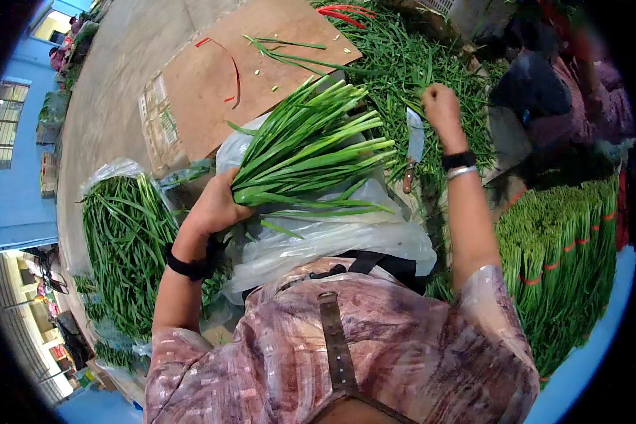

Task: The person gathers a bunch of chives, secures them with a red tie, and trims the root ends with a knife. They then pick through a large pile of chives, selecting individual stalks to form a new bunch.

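My left hand (222, 205) is wrapped round one end of a bunch of garlic chives (311, 145), which fans out to the right above the clear plastic sheet (318, 244) on my lap. My right hand (441, 109) is closed above a heap of loose green leaves (410, 67). A thin green strand shows beside its fingers, but what they hold is not clear. Just below that hand, a cleaver-like knife (415, 141) with a wooden handle lies on the greens.
A brown board (212, 78) in front carries a few loose stalks and red ties (236, 81). At left stands a plastic-lined pack of leaves (127, 240). Red-banded bundles of flowering stalks (558, 261) stand at right. Another person (579, 99) sits at upper right.
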A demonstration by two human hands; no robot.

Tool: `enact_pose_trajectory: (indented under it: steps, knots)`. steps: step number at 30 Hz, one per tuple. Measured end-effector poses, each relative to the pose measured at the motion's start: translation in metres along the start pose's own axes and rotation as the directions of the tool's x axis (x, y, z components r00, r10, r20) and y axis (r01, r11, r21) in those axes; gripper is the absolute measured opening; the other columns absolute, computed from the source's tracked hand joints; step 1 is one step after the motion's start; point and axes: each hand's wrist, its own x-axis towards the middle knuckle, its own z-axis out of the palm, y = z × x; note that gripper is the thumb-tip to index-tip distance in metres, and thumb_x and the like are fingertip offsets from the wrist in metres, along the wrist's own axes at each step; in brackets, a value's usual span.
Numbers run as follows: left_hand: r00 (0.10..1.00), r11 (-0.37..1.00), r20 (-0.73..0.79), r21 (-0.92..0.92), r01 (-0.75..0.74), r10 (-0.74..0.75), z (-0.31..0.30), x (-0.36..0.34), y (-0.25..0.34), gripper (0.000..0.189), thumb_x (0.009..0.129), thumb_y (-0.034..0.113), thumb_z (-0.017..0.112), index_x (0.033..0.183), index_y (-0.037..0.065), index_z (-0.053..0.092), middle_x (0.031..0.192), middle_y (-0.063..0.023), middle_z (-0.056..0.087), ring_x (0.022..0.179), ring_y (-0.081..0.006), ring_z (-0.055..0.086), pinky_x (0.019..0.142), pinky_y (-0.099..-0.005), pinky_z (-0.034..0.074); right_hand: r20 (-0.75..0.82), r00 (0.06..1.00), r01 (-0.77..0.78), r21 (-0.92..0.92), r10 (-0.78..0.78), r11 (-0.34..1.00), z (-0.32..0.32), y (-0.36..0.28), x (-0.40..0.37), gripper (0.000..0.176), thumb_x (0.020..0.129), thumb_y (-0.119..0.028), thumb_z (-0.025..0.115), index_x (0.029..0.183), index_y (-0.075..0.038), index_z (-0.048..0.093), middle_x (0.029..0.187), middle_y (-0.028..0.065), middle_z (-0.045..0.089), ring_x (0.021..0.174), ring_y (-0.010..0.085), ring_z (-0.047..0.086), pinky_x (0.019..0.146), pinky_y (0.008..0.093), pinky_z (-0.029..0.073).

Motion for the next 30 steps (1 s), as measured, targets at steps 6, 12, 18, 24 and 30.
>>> enact_pose_trajectory:
  steps: [6,12,18,24,30]
  knots:
    - [0.999,0.998,-0.002,0.052,-0.031,0.032,0.001,0.004,0.000,0.048,0.062,0.002,0.068,0.108,-0.004,0.054,0.090,-0.0175,0.065,0.083,-0.0198,0.061,0.077,-0.0306,0.047,-0.082,0.983,0.148,-0.168,-0.164,0.975,-0.028,-0.033,-0.027,0.029,0.074,-0.025,0.069,0.093,-0.004,0.063,0.099,0.0164,0.063,0.089,0.0352,0.060,0.077,0.0430,0.049]
    - [0.997,0.996,-0.026,0.054,-0.073,0.074,0.005,0.003,-0.001,0.049,0.063,0.002,0.068,0.110,-0.004,0.053,0.093,-0.0186,0.065,0.087,-0.0220,0.063,0.079,-0.0315,0.047,-0.123,0.747,0.659,0.260,-0.653,0.706,-0.015,-0.133,-0.054,0.018,0.071,-0.012,0.067,0.087,-0.006,0.062,0.098,0.0127,0.061,0.091,0.0307,0.058,0.077,0.0401,0.047]
    - [0.999,0.996,-0.033,0.085,-0.022,0.025,0.006,-0.004,-0.018,0.047,0.067,0.000,0.068,0.111,-0.005,0.053,0.098,-0.0120,0.064,0.089,-0.0165,0.058,0.083,-0.0285,0.045,-0.137,0.844,0.477,0.634,-0.518,0.609,-0.008,-0.127,-0.062,0.010,0.077,-0.002,0.060,0.086,-0.002,0.059,0.087,0.0105,0.063,0.079,0.0248,0.062,0.072,0.0340,0.050]
    - [1.000,0.989,-0.011,0.144,-0.017,0.019,0.004,-0.001,-0.014,0.046,0.068,-0.003,0.068,0.112,-0.005,0.053,0.100,-0.0092,0.065,0.090,-0.0117,0.056,0.084,-0.0268,0.045,0.331,0.939,-0.318,0.938,-0.088,0.136,-0.025,-0.077,-0.032,0.005,0.086,-0.006,0.057,0.084,-0.001,0.057,0.082,0.0091,0.065,0.064,0.0127,0.058,0.055,0.0260,0.049]
    - [0.995,0.991,-0.046,0.106,-0.085,0.091,0.006,-0.002,-0.009,0.045,0.065,0.002,0.068,0.107,-0.004,0.053,0.092,-0.0189,0.063,0.088,-0.0285,0.060,0.078,-0.0341,0.047,0.216,0.965,0.009,-0.596,0.150,0.803,-0.047,-0.004,-0.013,0.028,0.080,-0.027,0.067,0.091,-0.002,0.061,0.088,0.0144,0.066,0.078,0.0262,0.063,0.067,0.0369,0.051]
